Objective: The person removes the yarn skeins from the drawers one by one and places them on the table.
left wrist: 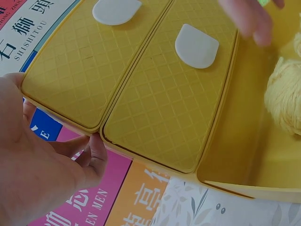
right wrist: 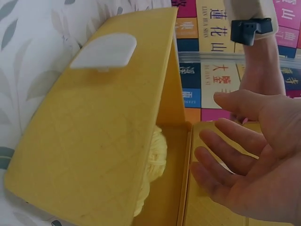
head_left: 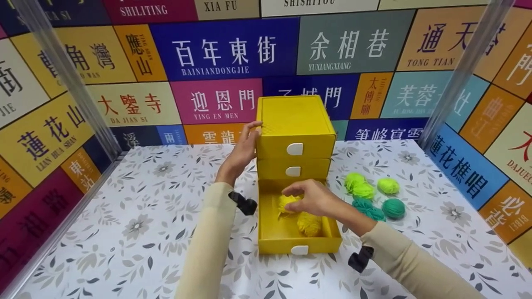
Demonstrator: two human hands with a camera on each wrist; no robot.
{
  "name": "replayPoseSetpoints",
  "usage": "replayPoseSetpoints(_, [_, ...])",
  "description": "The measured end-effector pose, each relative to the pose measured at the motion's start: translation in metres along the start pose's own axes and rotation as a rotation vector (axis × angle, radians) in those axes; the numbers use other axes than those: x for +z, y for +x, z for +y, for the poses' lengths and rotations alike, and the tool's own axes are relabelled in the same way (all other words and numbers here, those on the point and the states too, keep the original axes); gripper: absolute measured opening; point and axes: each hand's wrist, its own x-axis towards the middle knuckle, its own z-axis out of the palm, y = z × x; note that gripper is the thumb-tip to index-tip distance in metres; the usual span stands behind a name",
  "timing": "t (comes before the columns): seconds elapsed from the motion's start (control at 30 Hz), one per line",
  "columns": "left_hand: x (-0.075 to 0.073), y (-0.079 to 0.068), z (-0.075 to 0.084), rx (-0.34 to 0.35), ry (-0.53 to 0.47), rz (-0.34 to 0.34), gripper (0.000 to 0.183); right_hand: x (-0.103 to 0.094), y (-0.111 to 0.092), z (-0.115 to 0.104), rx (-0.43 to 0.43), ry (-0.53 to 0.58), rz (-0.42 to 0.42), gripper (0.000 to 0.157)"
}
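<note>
A yellow three-drawer box (head_left: 293, 116) stands upright, its bottom drawer (head_left: 268, 228) pulled out towards me. Two yellow yarn balls lie in that drawer: one at the front right (head_left: 309, 225), another farther back (head_left: 286, 204), partly covered by my right hand. My left hand (head_left: 240, 154) rests against the box's left side, fingers at its upper edge; in the left wrist view its fingertips touch the side by the seam between the upper two drawers. My right hand (head_left: 314, 198) hovers over the pulled-out drawer, fingers relaxed and spread with nothing in them, as the right wrist view shows.
Right of the box lie light green yarn balls (head_left: 360, 186), another light green ball (head_left: 388, 186) and two teal ones (head_left: 393, 208). White tabs (head_left: 294, 149) mark the drawer fronts. A flower-patterned cloth (head_left: 137, 226) covers the table; sign-covered panels (head_left: 224, 50) and clear posts (head_left: 469, 70) stand behind.
</note>
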Motion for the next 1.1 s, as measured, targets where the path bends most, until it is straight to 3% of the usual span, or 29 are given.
replayPoseSetpoints(0.17, [0.004,0.001,-0.002,0.007,-0.007,0.001,0.037,-0.001,0.010,0.004,-0.022,-0.012,-0.060,0.043])
replayPoseSetpoints(0.33, [0.005,0.001,-0.001,0.005,0.011,0.000,0.039,0.000,0.023,0.009,0.017,-0.032,-0.102,0.047])
replayPoseSetpoints(0.53, [0.003,-0.001,-0.002,0.015,0.005,-0.004,0.039,0.003,0.035,0.015,0.033,-0.123,-0.176,0.056])
replayPoseSetpoints(0.7, [0.002,-0.001,-0.002,0.020,-0.013,-0.002,0.038,0.006,0.040,0.015,0.009,-0.175,-0.171,0.058])
replayPoseSetpoints(0.97, [0.002,0.000,-0.003,0.013,-0.020,-0.004,0.037,0.017,0.042,0.015,0.054,-0.228,-0.196,0.063])
replayPoseSetpoints(1.1, [0.003,0.001,-0.003,0.011,-0.026,-0.009,0.037,0.021,0.042,0.015,0.025,-0.261,-0.174,0.060])
